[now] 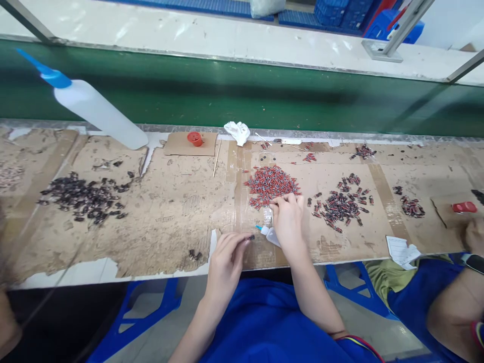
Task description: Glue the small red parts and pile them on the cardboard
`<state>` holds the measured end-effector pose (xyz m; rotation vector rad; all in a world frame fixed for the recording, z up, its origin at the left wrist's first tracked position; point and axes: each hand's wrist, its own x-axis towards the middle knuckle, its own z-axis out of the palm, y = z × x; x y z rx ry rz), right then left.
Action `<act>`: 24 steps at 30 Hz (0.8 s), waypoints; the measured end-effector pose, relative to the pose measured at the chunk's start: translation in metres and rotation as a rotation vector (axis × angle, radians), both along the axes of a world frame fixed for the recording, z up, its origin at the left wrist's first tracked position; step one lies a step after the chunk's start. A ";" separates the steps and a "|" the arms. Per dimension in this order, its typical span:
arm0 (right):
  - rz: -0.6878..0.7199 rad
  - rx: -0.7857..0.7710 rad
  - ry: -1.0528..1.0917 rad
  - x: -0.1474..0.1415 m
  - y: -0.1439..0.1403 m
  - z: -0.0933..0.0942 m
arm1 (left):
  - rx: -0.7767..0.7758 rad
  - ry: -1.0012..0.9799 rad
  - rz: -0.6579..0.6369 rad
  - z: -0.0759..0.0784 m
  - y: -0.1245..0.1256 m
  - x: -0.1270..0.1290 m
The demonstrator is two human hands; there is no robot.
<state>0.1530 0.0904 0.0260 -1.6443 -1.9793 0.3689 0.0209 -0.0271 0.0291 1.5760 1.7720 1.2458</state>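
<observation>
One small dark piece point(250, 237) is pinched between the fingertips of the left hand point(228, 250), above the cardboard-covered surface point(174, 196). The right hand point(287, 217) has its fingers drawn together at the near edge of one pile of red pieces point(270, 182), too many to count; whether it grips one, I cannot tell. One small bottle point(271, 235) lies just beside that hand. Farther out are one dark heap point(85, 196) leftward, one red-and-black heap point(342, 205) rightward, one wooden stick point(217, 159), one crumpled tissue point(237, 132), one red cup point(194, 139) and one large bottle point(100, 112).
</observation>
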 end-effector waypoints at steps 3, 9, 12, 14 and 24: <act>0.005 -0.017 0.051 -0.003 -0.010 0.008 | -0.037 -0.058 0.056 0.001 -0.001 0.000; 0.378 -0.080 0.419 -0.015 -0.044 0.022 | -0.032 -0.084 0.188 -0.002 0.004 -0.007; 0.515 -0.115 0.489 -0.017 -0.047 0.021 | -0.031 -0.067 0.241 0.000 0.008 -0.010; 0.488 -0.133 0.533 -0.017 -0.045 0.018 | -0.038 -0.071 0.262 0.002 0.010 -0.010; 0.369 -0.271 0.687 -0.018 -0.042 0.015 | -0.012 -0.146 0.203 0.001 0.008 -0.010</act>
